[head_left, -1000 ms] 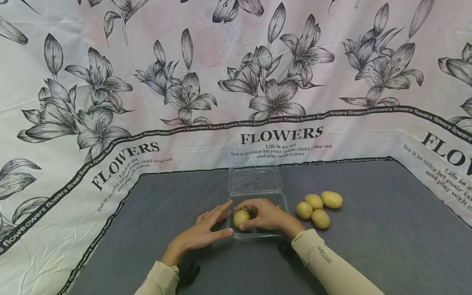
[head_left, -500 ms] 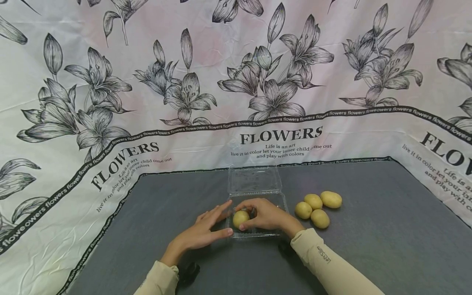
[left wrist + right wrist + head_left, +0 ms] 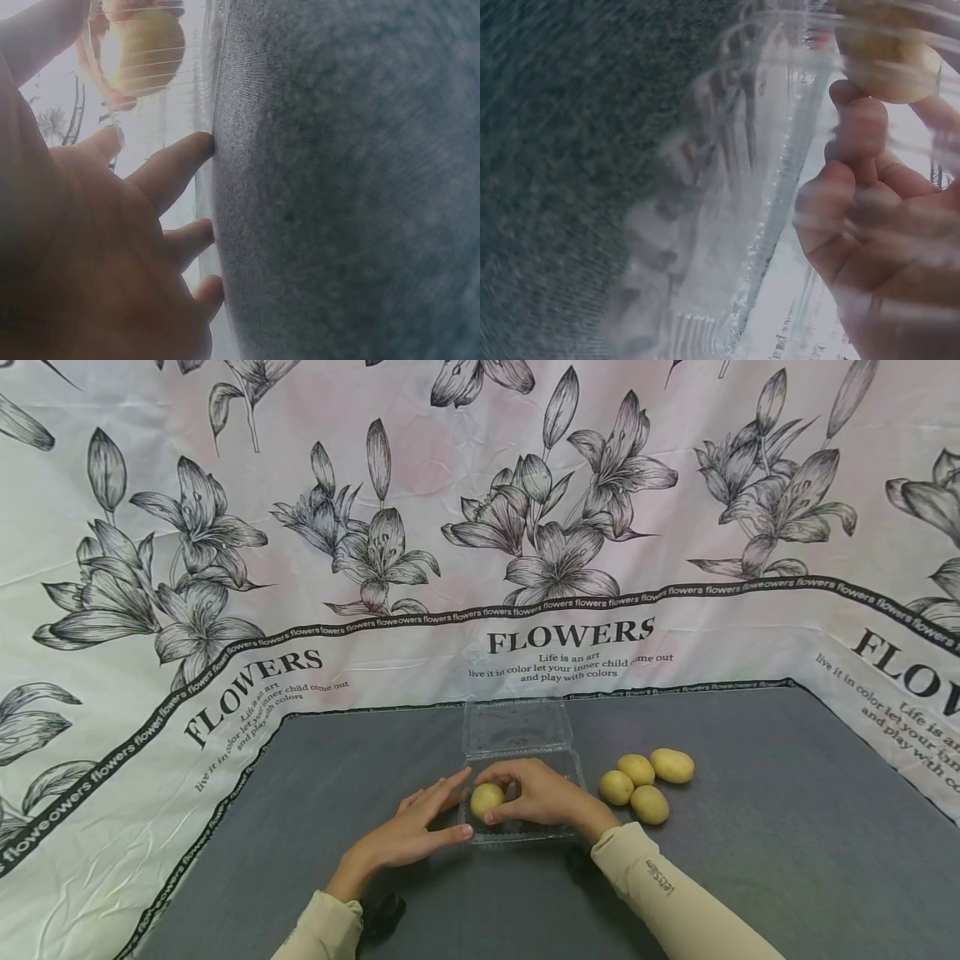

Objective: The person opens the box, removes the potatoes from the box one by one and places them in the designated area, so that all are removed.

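A clear plastic clamshell box (image 3: 561, 763) stands on the table, its lid (image 3: 517, 727) laid back toward the rear. My right hand (image 3: 538, 793) pinches a yellow potato (image 3: 487, 801) between thumb and fingers over the box's left part. Through the clear wall, the same potato (image 3: 889, 56) shows in the right wrist view with curled fingers below it. My left hand (image 3: 411, 837) is spread at the box's left side, its fingertips at the wall. In the left wrist view the fingers (image 3: 176, 169) are apart and hold nothing.
Several more potatoes (image 3: 650, 805) lie grouped on the grey table (image 3: 750, 827), right of the box. A floral-printed cloth (image 3: 405, 664) hangs behind and around the table. Dark objects (image 3: 384, 918) sit by both wrists.
My right hand and its potato have shifted slightly up and to the left in the head view. My left hand stays in place, and the other potatoes lie as before.
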`<state>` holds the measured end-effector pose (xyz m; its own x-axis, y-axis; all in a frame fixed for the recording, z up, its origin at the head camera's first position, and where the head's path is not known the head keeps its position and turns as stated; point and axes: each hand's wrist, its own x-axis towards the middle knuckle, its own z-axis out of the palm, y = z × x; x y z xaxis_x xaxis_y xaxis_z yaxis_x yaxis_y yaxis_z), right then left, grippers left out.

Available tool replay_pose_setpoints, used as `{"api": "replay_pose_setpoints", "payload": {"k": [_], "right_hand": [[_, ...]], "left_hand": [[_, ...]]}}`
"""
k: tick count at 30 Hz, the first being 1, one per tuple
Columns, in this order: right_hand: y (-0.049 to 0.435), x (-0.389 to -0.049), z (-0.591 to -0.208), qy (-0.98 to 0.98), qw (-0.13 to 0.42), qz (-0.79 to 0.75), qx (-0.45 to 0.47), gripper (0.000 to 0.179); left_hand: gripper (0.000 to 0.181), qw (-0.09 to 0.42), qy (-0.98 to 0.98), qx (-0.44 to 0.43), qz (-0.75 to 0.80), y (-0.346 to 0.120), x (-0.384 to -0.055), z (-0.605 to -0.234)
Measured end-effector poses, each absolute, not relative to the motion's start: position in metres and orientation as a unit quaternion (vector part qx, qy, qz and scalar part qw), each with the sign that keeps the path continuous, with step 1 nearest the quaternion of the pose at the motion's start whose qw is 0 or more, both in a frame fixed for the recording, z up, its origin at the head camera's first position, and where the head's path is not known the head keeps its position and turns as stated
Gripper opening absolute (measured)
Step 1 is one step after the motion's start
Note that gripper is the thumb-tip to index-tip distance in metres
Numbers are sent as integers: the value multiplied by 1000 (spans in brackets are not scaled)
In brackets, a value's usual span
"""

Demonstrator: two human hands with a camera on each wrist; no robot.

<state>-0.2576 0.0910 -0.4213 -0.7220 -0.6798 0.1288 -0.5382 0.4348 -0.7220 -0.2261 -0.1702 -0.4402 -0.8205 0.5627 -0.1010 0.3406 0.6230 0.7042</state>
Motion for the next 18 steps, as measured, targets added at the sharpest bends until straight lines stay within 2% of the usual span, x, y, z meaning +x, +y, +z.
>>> {"api": "replay_pose_setpoints", "payload": {"k": [18], "right_hand": [[100, -255, -418, 834, 59, -411, -363, 49]], "left_hand": [[78, 157, 882, 263, 358, -170, -226, -440]]}}
